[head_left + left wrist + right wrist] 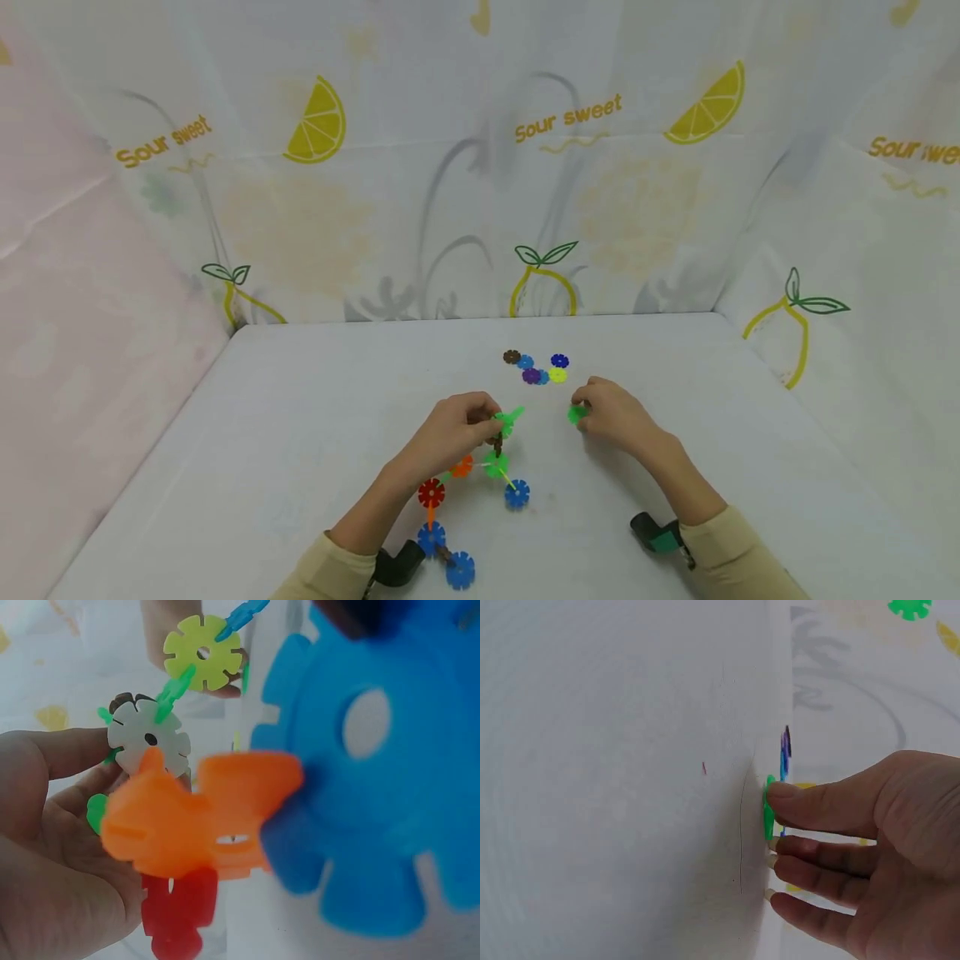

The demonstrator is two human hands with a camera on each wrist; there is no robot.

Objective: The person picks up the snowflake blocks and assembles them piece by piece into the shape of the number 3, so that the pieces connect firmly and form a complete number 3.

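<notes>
Green disc (576, 414) sits pinched in the right hand (618, 421), perhaps touching the white table (300, 417), right of the linked chain (462, 469) whose far end the left hand (450, 429) grips; an uneven pull could pop slotted joints apart.

In the head view, we pinch with our left hand (456, 425) at lower centre and our right hand (613, 418) farther right.
</notes>
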